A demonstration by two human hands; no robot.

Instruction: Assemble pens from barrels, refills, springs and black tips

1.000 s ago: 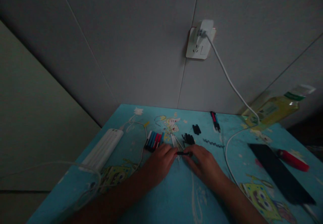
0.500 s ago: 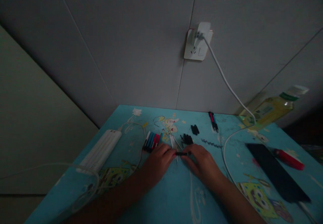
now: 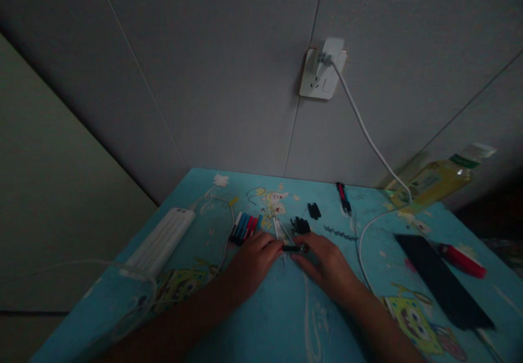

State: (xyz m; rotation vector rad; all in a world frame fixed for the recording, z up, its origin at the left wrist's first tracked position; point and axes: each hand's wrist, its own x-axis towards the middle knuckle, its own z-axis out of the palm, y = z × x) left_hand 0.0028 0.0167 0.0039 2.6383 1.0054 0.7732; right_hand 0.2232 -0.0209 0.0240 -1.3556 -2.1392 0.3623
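Fine two-handed work, lower centre

Left hand point(image 3: 255, 256) pinches one end of a dark pen-like piece point(image 3: 291, 248); right hand point(image 3: 327, 259) appears to pinch the other. The step seems to be working it between fingertips; the next move calls for steady, level grips.

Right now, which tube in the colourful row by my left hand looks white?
The leftmost tube, at the end of the row; the others look blue or red.
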